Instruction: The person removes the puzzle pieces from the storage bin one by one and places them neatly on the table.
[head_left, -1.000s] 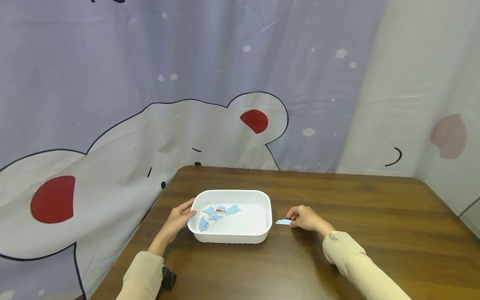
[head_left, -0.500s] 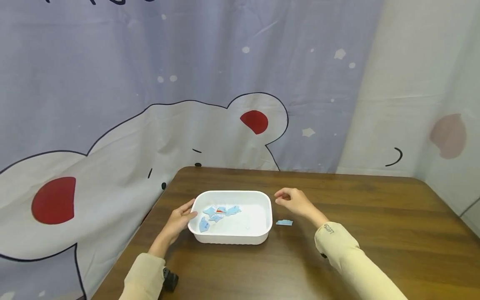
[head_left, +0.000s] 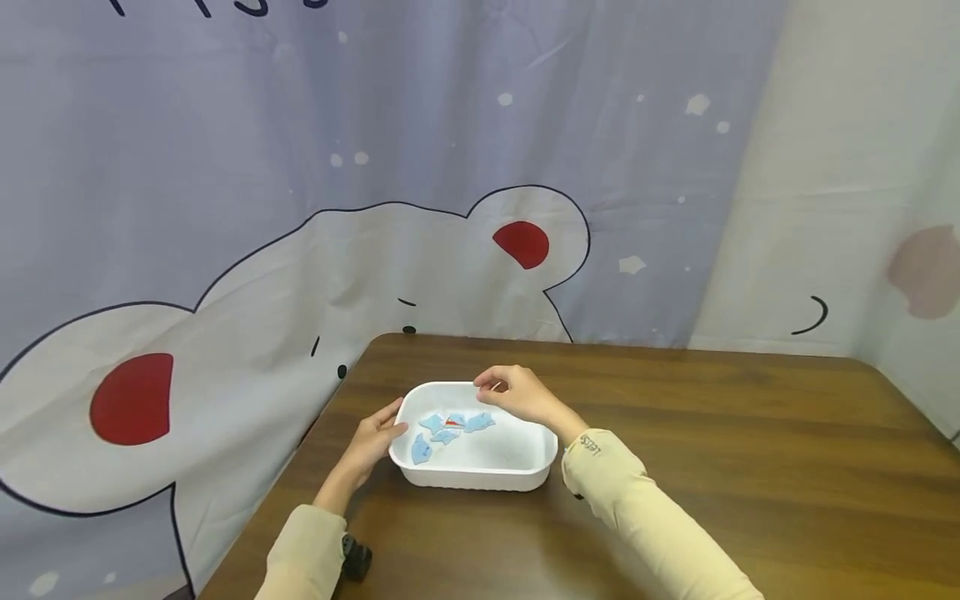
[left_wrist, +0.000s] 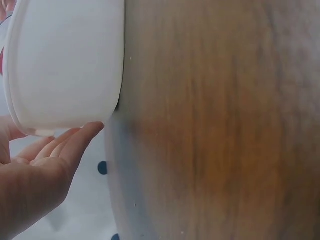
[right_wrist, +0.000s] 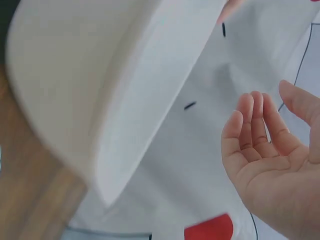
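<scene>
A white plastic tub (head_left: 480,478) stands on the brown table. Several flat, irregular light-blue pieces (head_left: 446,436) lie in its left half, one with a red patch (head_left: 454,422). My left hand (head_left: 372,442) holds the tub's left end, thumb at the rim and fingers along the outside; the left wrist view shows those fingers (left_wrist: 82,140) against the outer wall. Over the tub's far rim is my right hand (head_left: 517,393), its fingers loosely bent. In the right wrist view this right hand (right_wrist: 270,160) holds nothing and is apart from the tub.
The wood-grain table (head_left: 720,450) extends to the right and in front of the tub. Behind it hangs a cartoon-printed curtain (head_left: 420,275). A black device (head_left: 356,558) sits at the left sleeve (head_left: 307,542).
My right hand has let go of a light-blue piece on the table right of the tub, risen and moved left over the tub. The sleeve now covers that spot. The left hand stays.
</scene>
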